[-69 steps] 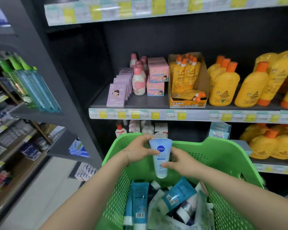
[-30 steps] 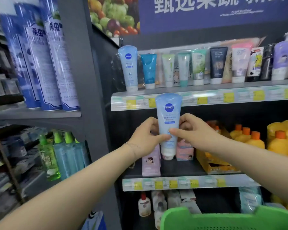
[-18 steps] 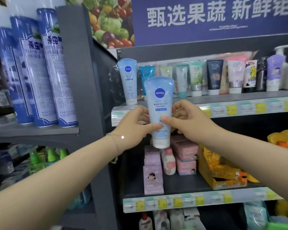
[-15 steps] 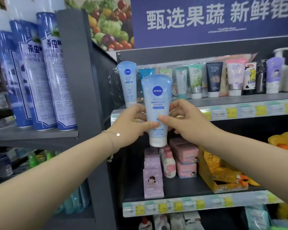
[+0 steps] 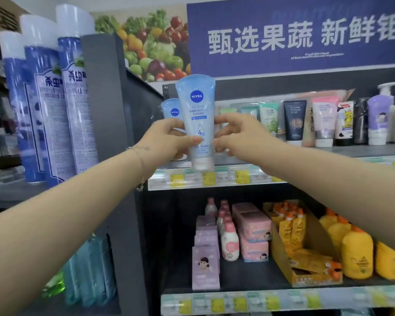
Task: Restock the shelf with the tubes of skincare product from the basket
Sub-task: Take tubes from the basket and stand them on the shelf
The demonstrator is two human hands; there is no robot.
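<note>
At upper centre the light-blue tube point(image 5: 197, 124) hangs cap-down over the shelf point(image 5: 363, 152) edge, fingers of the left hand point(image 5: 167, 139) and right hand point(image 5: 237, 133) pinching its lower body (likely light, soft-walled; firmest near the cap).

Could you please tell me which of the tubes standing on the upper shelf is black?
The black plastic tube with a white cap, standing between the green-and-white tube and the pink-topped white tube; both neighbours are pale.
</note>
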